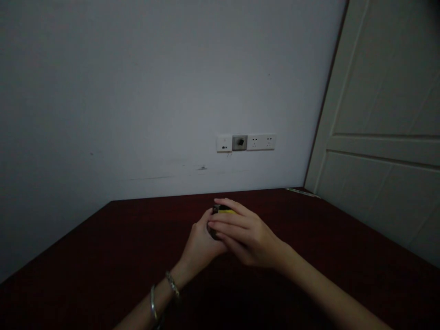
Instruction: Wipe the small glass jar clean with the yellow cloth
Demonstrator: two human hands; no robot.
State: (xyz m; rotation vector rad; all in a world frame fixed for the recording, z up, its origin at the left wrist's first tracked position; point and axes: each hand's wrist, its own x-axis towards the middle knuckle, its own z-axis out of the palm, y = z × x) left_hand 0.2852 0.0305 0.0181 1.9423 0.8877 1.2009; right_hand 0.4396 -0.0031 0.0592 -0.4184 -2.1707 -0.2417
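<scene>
Black and yellow, a small, partly hidden object (226,211) is at lower centre of the frame, the left hand (202,240) cupping it, the right hand (252,233) closing its grip over it. Two-handed handling seems under way; moving on likely calls for steady fingers.

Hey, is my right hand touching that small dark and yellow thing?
Touching. The head view shows the right hand wrapped over the small dark and yellow thing, parts of which show between the fingers.
</scene>
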